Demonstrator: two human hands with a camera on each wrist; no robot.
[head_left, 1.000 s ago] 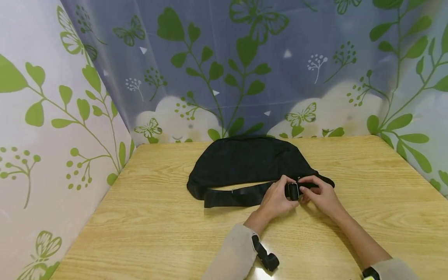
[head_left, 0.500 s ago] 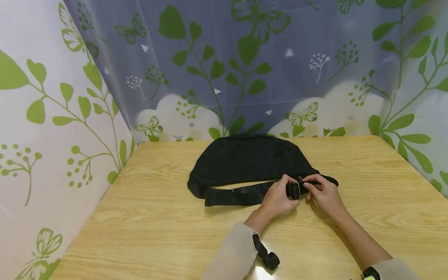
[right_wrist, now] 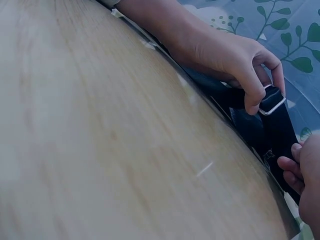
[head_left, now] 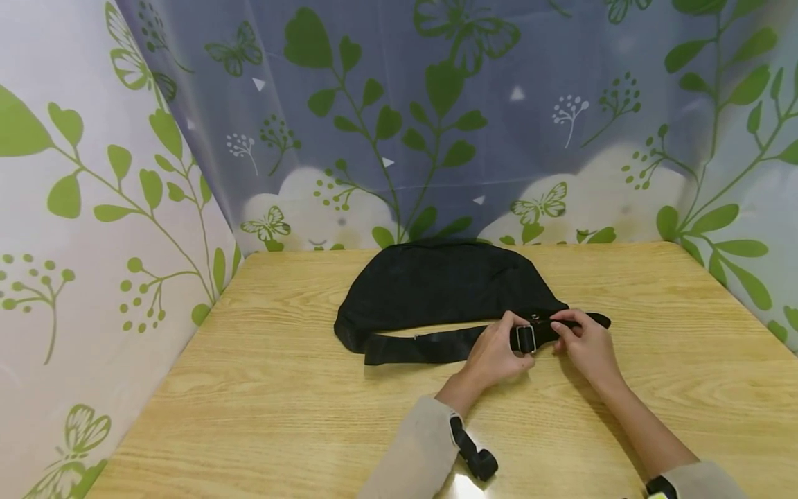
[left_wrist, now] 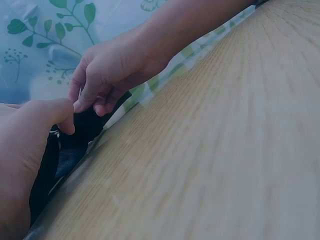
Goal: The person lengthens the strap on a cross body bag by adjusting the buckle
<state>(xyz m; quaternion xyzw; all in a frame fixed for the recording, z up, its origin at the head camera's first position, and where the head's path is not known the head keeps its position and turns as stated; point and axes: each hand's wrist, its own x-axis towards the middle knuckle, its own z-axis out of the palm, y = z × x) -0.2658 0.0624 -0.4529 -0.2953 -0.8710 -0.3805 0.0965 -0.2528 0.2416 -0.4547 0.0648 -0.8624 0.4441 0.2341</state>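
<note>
A black waist bag [head_left: 436, 287] lies on the wooden table, its black strap [head_left: 430, 348] stretched along the near side. My left hand [head_left: 495, 353] grips the strap at a metal slide buckle [head_left: 526, 339], thumb below and fingers above. In the right wrist view the buckle [right_wrist: 272, 102] shows as a silver frame with webbing through it, right at the left fingertips. My right hand [head_left: 586, 346] pinches the strap just right of the buckle, thumb against forefinger. The left wrist view shows the right hand [left_wrist: 117, 70] holding the dark webbing beyond the left thumb.
The light wooden table [head_left: 262, 402] reaches back to a curtain [head_left: 374, 125] printed with leaves and butterflies. Another printed sheet [head_left: 93, 242] hangs along the left side. A black band [head_left: 474, 454] dangles from the left sleeve over the table.
My right hand has slid rightward along the strap, away from the buckle, so more webbing shows between the hands. The left hand keeps its grip in nearly the same place.
</note>
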